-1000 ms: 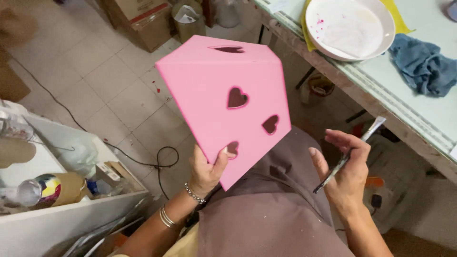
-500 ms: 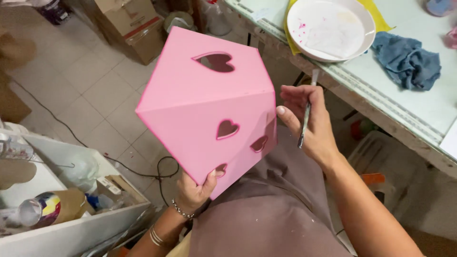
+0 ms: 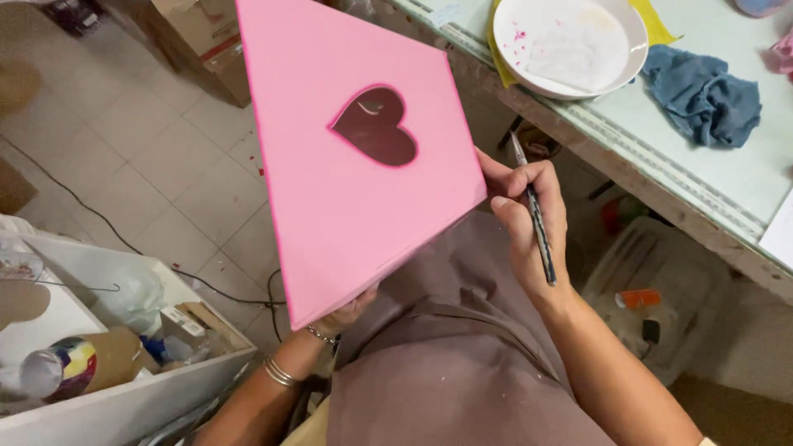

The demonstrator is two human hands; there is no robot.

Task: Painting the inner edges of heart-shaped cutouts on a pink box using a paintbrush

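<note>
The pink box (image 3: 355, 157) with a heart-shaped cutout (image 3: 377, 125) tilts over the lap, between the hands: the left hand (image 3: 347, 312) grips its lower corner underneath, the right hand (image 3: 529, 223), clamped on a thin paintbrush (image 3: 535, 219), touches its right edge.

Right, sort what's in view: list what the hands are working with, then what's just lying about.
In hand:
pink box with heart cutout, held by the left hand
paintbrush in the right hand

Lying about:
white dish and blue rag on the bench
cardboard tube in the white crate
cardboard carton
</note>
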